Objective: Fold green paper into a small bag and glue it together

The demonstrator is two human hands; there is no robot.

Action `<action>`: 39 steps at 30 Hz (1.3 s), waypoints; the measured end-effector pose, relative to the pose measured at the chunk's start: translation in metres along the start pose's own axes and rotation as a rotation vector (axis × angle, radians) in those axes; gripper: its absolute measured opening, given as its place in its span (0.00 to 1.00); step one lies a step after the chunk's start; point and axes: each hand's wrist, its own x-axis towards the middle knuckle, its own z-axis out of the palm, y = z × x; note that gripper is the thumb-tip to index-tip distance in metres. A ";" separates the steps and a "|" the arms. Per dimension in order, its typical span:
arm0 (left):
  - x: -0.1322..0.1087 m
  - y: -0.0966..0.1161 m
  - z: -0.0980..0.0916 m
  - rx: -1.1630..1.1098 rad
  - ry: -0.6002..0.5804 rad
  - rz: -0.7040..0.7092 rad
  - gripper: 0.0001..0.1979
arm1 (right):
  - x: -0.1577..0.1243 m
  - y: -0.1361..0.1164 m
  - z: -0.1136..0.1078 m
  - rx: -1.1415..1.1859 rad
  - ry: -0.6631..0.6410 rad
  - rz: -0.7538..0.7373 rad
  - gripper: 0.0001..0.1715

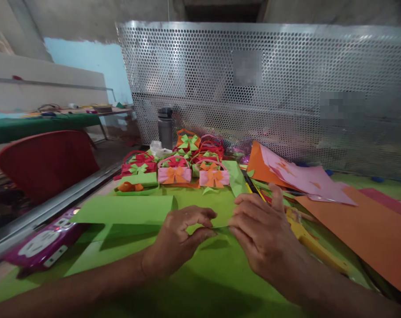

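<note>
In the middle of the table, my left hand [183,232] pinches the left end of a light green paper piece [224,213] between thumb and fingers. My right hand [263,225] grips the right end, its index finger raised. The paper's lower edge stretches between the two thumbs. Behind the hands sit small paper handbags with bows, among them a pink bag [174,175] and a second pink bag [214,178], both with orange bows. A folded green sheet [130,208] lies beyond my left hand. Beside my right wrist rests a yellow glue gun [316,247], partly hidden.
Orange paper [366,229] and pink paper [296,172] spread over the right side. A yellow-and-black cutter [250,182] lies behind my right hand. A purple power strip [44,243] is at left, a grey bottle [165,130] at back, before a perforated metal panel [200,66]. A red chair [48,163] stands left.
</note>
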 end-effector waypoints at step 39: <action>0.004 0.008 0.003 -0.019 -0.054 0.046 0.07 | -0.001 -0.005 0.001 -0.022 -0.070 -0.021 0.10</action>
